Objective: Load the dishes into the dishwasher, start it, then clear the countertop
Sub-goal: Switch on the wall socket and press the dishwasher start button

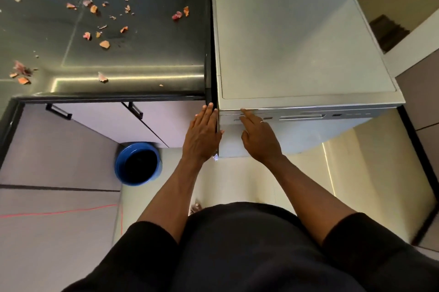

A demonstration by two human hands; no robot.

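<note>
The dishwasher (306, 42) stands right of the surface (147, 54), side by side, with only a narrow gap between them. Peel scraps (104, 44) lie scattered on the surface, mostly on its left and back part. Under the surface are the cabinet doors (99, 123), and a basin (137, 163) sits on the floor (237, 177) before them. Your left grip (202, 135) lies at the gap (fingertips by the surface's front corner). Your right grip (259, 137) touches the top of the dishwasher's front, just beside the left one.
</note>
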